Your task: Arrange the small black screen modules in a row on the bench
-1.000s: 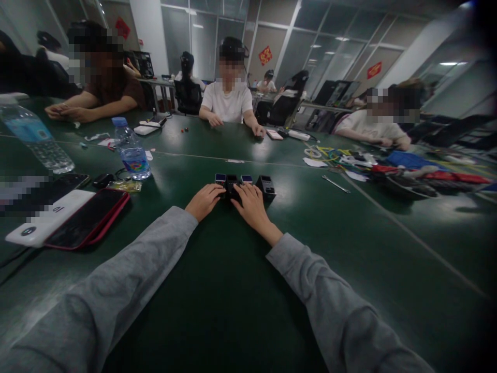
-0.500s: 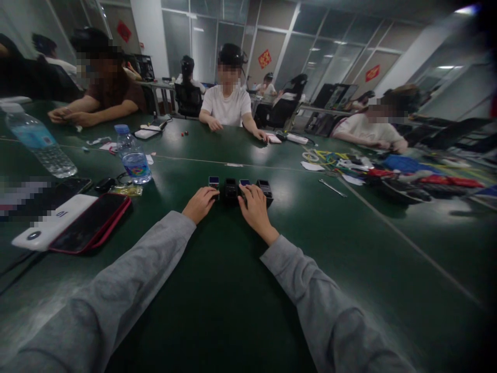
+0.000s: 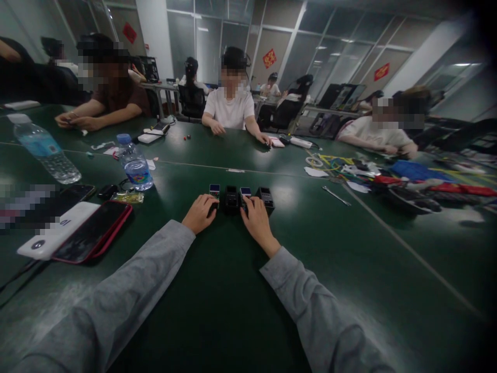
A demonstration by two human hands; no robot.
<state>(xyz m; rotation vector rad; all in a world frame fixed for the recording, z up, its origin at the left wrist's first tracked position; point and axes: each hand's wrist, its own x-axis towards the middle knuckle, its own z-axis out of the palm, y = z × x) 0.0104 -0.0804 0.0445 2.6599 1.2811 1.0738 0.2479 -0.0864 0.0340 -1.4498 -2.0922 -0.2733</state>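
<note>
While hands touched them, four black boxes (image 3: 232, 198) stood in a row.
Left hand (image 3: 200, 213) on leftmost box (image 3: 214, 190), right hand (image 3: 255, 217) on third box (image 3: 245, 192); whether they grasped was unclear; green counter (image 3: 233, 290).

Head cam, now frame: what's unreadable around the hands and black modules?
- Head view: left hand and right hand cover the near sides of the black modules; grip or touch cannot be told.
- Head view: their faces too small to read.
- Head view: pixelated patch beside the power bank hides what lies there.
</note>
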